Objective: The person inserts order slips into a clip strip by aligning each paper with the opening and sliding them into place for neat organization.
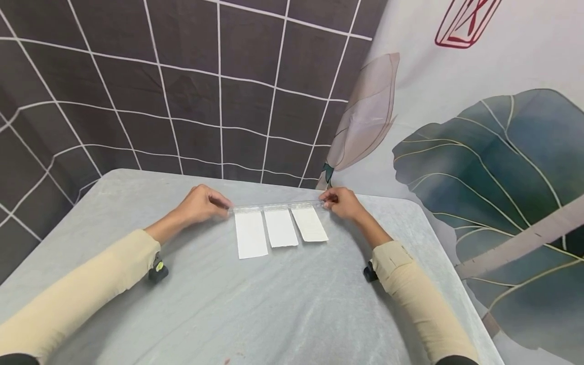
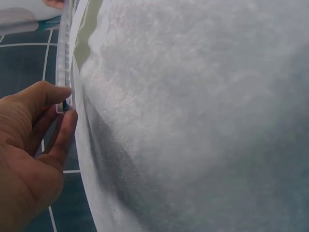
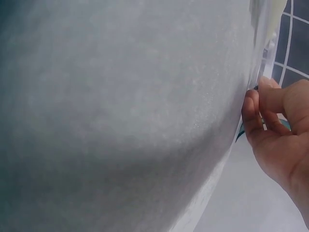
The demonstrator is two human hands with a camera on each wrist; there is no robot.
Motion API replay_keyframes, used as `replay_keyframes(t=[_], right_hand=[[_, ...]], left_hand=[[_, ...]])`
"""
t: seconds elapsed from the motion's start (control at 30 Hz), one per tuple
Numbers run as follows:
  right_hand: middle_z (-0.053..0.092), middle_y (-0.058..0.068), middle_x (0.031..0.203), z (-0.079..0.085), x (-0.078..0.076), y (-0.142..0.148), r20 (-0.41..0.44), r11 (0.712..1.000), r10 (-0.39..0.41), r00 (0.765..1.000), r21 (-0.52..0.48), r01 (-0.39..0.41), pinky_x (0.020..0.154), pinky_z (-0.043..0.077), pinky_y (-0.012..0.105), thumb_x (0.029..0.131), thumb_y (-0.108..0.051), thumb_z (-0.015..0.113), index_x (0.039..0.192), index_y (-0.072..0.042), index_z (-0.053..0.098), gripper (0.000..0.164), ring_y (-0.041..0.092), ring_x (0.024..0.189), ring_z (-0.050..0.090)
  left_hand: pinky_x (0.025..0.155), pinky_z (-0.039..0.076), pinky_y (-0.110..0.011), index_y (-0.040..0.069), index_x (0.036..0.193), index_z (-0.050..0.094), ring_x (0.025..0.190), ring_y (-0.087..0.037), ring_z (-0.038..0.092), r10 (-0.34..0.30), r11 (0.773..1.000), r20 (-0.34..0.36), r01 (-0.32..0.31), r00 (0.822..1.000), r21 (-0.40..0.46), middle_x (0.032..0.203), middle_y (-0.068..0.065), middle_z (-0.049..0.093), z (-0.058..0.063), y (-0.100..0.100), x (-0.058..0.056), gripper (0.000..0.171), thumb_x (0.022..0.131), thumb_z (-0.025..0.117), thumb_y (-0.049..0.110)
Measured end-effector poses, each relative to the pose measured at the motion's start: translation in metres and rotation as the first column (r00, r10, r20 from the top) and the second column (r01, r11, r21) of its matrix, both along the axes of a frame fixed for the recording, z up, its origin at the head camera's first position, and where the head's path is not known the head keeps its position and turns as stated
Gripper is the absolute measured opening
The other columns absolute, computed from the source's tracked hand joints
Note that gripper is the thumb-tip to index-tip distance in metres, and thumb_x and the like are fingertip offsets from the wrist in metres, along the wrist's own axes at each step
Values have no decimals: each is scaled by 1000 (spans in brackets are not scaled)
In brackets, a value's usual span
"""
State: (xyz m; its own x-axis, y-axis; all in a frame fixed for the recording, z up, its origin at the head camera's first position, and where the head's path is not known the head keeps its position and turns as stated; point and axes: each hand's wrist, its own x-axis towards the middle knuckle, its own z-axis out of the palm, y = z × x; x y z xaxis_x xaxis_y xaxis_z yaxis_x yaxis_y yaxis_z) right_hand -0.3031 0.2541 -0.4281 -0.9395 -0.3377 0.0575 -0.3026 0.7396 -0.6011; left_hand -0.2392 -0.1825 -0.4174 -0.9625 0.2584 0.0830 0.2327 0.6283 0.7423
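A long, narrow clear plastic strip spans the gap between my two hands at the far part of the table. Three white paper pieces hang from it side by side: a longer left piece, a middle piece and a slightly cream right piece. My left hand pinches the strip's left end between thumb and fingers; the left wrist view shows its ridged edge above the fingertips. At the opposite end, my right hand pinches the strip with thumb and fingertips.
A pale grey cloth covers the table. Behind its far edge hangs a dark curtain with white grid lines. On the right is a white cloth printed with large leaves. Dark devices are strapped at both wrists.
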Motion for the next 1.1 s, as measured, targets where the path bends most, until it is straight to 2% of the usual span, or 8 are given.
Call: replay_keyframes(t=[0.23,0.47,0.7,1.1], right_hand=[[79,25,116,1,4,1,10,1000,-27,1000,1,27,93,57,42,103,5,71,119,6,79,18,34,105,72],[79,26,119,4,9,-1,28,999,-48,998,6,48,94,58,42,104,5,69,121,6,79,19,35,107,73],[79,25,116,1,9,2,15,999,-37,999,12,37,96,58,44,103,6,69,119,6,79,18,35,106,72],[80,25,112,1,12,3,13,1000,-23,1000,-15,24,95,58,44,102,6,70,117,6,79,17,34,103,74]], left_hand=[[84,55,-27,6,103,90,90,-9,73,-6,1000,4,6,1000,-18,107,-14,88,3,2,-11,22,82,92,4],[78,54,-22,4,101,90,83,-4,71,-48,998,-3,48,999,-28,103,-15,88,3,1,-20,24,78,93,2],[76,54,-20,5,96,90,80,-5,71,-91,994,-24,89,996,-68,95,-13,88,8,2,-28,24,73,94,1],[75,54,-20,4,99,90,81,-5,69,-71,995,-13,70,997,-77,100,-15,88,5,0,-40,23,76,93,0]])
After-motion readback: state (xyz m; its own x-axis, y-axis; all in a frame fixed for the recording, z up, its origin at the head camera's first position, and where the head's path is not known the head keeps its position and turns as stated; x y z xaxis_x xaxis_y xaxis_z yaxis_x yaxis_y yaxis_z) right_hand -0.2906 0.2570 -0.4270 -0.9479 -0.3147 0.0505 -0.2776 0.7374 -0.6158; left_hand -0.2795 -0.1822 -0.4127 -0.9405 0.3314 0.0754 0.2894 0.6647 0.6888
